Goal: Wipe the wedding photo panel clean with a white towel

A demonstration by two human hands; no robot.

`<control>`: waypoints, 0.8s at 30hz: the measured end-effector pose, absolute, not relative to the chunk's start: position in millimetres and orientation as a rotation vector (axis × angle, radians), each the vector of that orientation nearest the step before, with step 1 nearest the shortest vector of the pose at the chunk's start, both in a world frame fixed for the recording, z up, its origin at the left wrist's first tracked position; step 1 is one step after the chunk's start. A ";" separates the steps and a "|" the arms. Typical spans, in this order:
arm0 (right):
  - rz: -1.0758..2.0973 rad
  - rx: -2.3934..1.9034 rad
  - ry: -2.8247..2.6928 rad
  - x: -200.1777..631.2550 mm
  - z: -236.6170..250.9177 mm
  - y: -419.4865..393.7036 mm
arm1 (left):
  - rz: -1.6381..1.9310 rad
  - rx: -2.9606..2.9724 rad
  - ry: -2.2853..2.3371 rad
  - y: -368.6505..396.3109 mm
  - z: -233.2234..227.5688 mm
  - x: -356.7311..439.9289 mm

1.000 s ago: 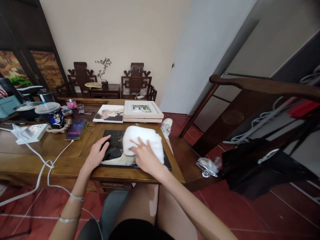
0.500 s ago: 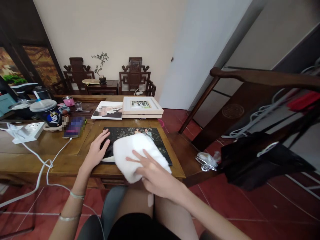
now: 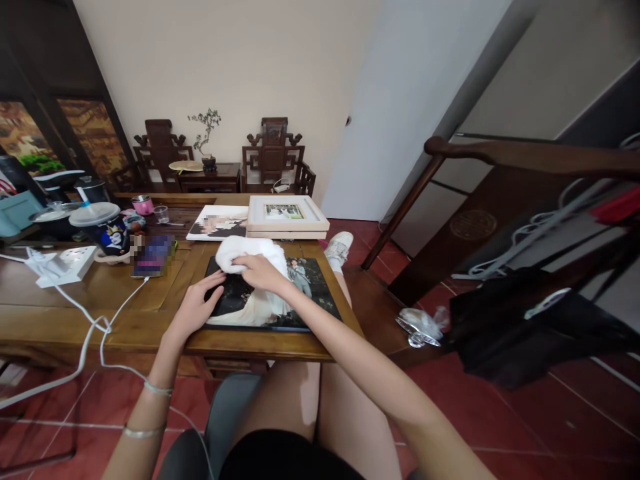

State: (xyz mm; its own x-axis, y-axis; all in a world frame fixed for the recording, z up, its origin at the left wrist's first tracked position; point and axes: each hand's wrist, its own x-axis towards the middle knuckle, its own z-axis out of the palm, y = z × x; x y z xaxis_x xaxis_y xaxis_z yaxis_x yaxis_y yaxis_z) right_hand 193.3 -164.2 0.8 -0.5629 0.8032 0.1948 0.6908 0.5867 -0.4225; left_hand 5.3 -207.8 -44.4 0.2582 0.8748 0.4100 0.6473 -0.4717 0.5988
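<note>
You are working at a wooden table (image 3: 140,323), where a dark photo panel (image 3: 319,285) is lying flat near the edge closest to you. Its long axis is running left to right, roughly parallel with that edge, and its short sides are pointing away from you. The printed scene is facing up, with its top toward the far side of the table: the figure in the light suit is standing upright from your seat, and the pale dress is spreading toward the near left corner.

Your left hand (image 3: 195,305) is staying open, thumb apart from the fingers, its fingertips touching the panel's left edge. Your right hand (image 3: 263,275) is gripping a folded white cloth (image 3: 267,250), fingers bending over it and pointing left; the cloth is hiding its underside grip. The cloth is covering the panel's far left part, its longer direction also running left to right, while your right forearm is crossing the near right part.

Beyond the panel, a white-edged print (image 3: 231,228) and pale stacked frames (image 3: 290,231) are lying side by side. A phone (image 3: 153,257) is resting to the left.
</note>
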 end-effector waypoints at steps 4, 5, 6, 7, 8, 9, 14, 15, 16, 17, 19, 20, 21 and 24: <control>0.453 -1.133 -2.436 168.0 2.3 -164.8 | 1.027 2.218 1.422 -208.3 -43.6 4.7; 0.452 -1.120 -2.436 171.1 0.1 -166.4 | 1.031 2.213 1.419 -208.5 -43.2 4.8; 0.450 -1.112 -2.437 178.0 -2.7 -167.6 | 1.037 2.209 1.412 -208.8 -42.9 4.8; 0.449 -1.112 -2.436 188.4 -6.0 -168.4 | 1.041 2.205 1.402 -209.0 -42.6 4.8; 0.448 -1.124 -2.432 201.8 -9.4 -168.7 | 1.043 2.203 1.390 -209.1 -42.3 4.9; 0.443 -1.149 -2.423 217.3 -12.8 -168.7 | 1.041 2.202 1.380 -209.2 -42.1 4.9; 0.303 -1.392 -2.325 296.4 -27.0 -174.8 | 1.045 2.205 1.367 -209.0 -41.9 5.2; 0.267 -1.439 -2.307 307.0 -29.4 -180.0 | 1.049 2.205 1.368 -208.9 -41.9 5.4; 0.234 -1.474 -2.298 314.7 -31.7 -187.3 | 1.051 2.204 1.368 -208.9 -41.9 5.5; 0.206 -1.492 -2.300 319.7 -33.8 -196.8 | 1.052 2.203 1.367 -208.9 -41.9 5.6; 0.174 -1.479 -2.340 322.5 -36.0 -222.4 | 1.051 2.206 1.365 -208.8 -41.9 5.7; 0.173 -1.455 -2.372 321.2 -35.8 -237.7 | 1.048 2.211 1.363 -208.7 -42.0 5.7; 0.183 -1.427 -2.403 318.9 -34.6 -254.0 | 1.045 2.218 1.362 -208.5 -42.2 5.6; 0.262 -1.332 -2.496 310.2 -25.5 -300.1 | 1.042 2.235 1.364 -207.6 -43.3 5.2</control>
State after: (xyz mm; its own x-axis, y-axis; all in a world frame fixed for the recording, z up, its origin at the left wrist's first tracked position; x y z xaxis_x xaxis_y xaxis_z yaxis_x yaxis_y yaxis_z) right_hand 310.2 -300.1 -25.5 -0.5253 0.8325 0.1758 0.7779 0.5537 -0.2971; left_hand 5.2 -207.6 -43.3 0.2768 0.8655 0.4176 0.6304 -0.4915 0.6008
